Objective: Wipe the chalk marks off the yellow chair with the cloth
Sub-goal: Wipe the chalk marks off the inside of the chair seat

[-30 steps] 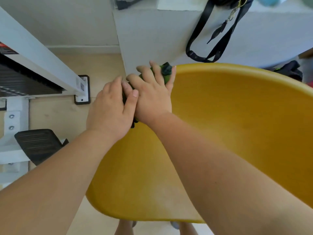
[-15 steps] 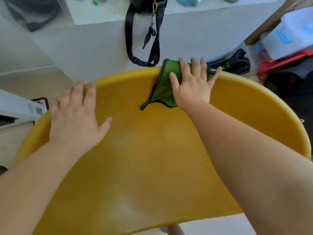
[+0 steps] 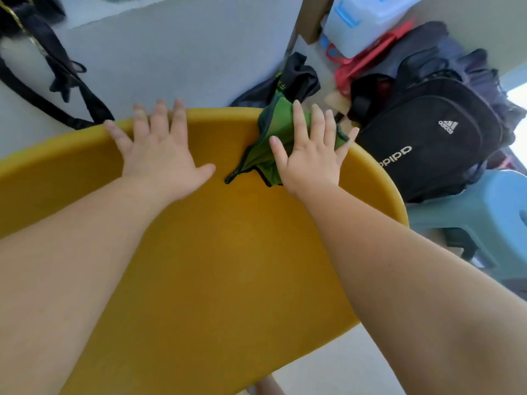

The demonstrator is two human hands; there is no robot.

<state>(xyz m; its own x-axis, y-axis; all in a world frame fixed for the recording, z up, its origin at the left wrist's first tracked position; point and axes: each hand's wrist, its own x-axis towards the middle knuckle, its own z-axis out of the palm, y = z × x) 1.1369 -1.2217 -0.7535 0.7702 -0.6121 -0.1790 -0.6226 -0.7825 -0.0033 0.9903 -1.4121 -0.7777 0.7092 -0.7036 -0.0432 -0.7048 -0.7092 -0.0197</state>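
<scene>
The yellow chair fills the middle of the head view, its curved top rim running across the upper part. A green cloth with a dark hem lies on the rim at the upper right. My right hand presses flat on the cloth with fingers spread and straight. My left hand rests flat on the chair to the left of the cloth, fingers reaching over the rim. I see no clear chalk marks on the bare yellow surface.
A white wall or cabinet side stands behind the chair, with a black strap hanging at the left. A black backpack, dark clothing and a blue stool crowd the right side.
My right hand has slid the cloth along the rim from the left end to the right end. My left hand let go of the cloth and now rests flat on the chair.
</scene>
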